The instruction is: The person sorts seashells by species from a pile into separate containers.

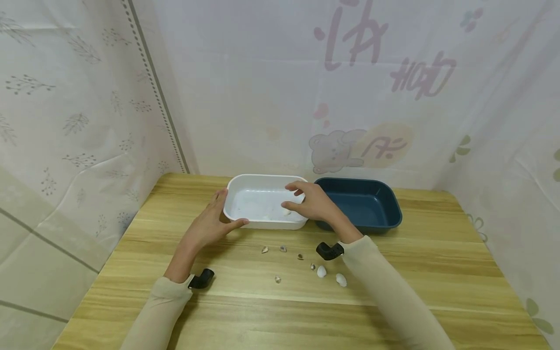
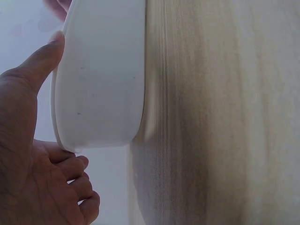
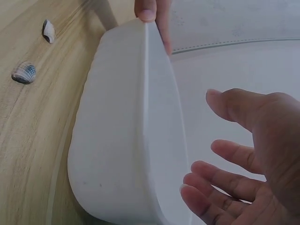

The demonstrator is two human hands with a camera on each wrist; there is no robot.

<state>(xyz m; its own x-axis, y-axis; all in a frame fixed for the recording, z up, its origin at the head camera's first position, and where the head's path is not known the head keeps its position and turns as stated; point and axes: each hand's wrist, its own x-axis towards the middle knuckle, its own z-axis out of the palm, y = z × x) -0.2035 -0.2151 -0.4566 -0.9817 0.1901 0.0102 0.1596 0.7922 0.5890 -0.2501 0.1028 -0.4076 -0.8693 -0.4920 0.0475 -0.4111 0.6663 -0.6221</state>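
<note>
A white plastic basin stands on the wooden table. My left hand holds its near left corner, with the thumb on the front rim and the fingers along the left end. In the left wrist view the fingertips bend against the basin wall. Over the basin's right end is my right hand, its thumb and fingers spread apart with nothing between them. A small pale shell shows just below the right thumb, inside the basin. In the right wrist view the basin's inside floor is mostly hidden.
A dark blue basin stands right beside the white one. In front lie two white shells, one nearer and one farther left, plus several tiny shells, including one. A printed curtain hangs behind the table.
</note>
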